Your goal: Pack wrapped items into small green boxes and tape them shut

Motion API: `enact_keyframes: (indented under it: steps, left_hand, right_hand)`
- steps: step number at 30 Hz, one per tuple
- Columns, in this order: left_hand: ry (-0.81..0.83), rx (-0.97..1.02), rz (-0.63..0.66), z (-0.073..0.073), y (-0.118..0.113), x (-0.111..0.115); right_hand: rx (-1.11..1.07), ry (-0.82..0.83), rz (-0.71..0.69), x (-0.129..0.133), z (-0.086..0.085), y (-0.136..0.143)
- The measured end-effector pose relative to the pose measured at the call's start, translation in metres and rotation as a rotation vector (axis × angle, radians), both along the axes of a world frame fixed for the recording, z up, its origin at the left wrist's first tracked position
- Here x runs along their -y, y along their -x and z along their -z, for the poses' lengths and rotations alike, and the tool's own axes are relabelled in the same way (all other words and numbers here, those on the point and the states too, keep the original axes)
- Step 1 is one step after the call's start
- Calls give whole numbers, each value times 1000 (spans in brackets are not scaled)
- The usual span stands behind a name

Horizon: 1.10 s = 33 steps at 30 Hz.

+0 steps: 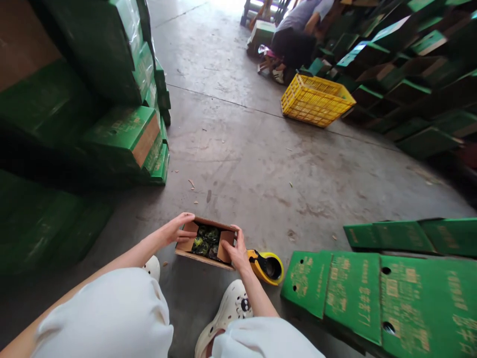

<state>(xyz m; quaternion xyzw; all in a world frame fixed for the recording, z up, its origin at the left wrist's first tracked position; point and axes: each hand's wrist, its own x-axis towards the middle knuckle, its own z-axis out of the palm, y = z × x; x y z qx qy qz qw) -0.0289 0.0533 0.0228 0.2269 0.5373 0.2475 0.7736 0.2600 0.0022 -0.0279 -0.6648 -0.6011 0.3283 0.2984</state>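
Note:
A small open cardboard box (204, 258) stands on the floor between my feet, its brown inner sides showing. Dark green produce in shiny clear wrapping (209, 233) fills the bottom; its kind is hard to make out. My left hand (180, 229) grips the left end of the box, fingers over the flap there. At the opposite end, my right hand (235, 249) holds the right flap, with the thumb on its inner side. Just right of that hand lies a yellow and orange tape dispenser (269, 268) on the floor.
Green boxes (126, 129) are stacked high on the left. More green boxes (354, 288) stand in rows at lower right. A yellow crate (316, 102) sits farther off, near a crouching person (298, 35) and many open green boxes (406, 74).

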Motion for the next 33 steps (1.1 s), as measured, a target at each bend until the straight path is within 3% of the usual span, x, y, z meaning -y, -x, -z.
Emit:
enact_keyframes:
  steps: [4, 10, 12, 15, 18, 21, 26, 30, 33]
  left_hand:
    - [140, -115, 0, -7, -4, -15]
    - [90, -130, 91, 3, -8, -9]
    - [9, -238, 166, 8, -6, -4]
    - [-117, -423, 292, 15, -4, -3]
    - [-256, -531, 325, 22, -1, -7]
    - [-345, -601, 350, 26, 1, -11]
    - [-449, -681, 390, 27, 1, -17]
    - [-439, -721, 432, 24, 0, -23]
    - [-409, -687, 401, 23, 1, -24]
  right_hand:
    - [-177, 74, 22, 1, 5, -1]
    - [-228, 116, -14, 1, 4, -7]
    - [-183, 112, -114, 1, -1, -15]
    - [-24, 198, -374, 4, -19, -29]
    - [211, 295, -605, 10, -40, -33]
    - [402, 185, -724, 15, -50, -19]
    - [555, -78, -698, 8, -51, 7]
    - [540, -113, -664, -9, -62, 10]
    - [562, -93, -625, -20, -60, 15]
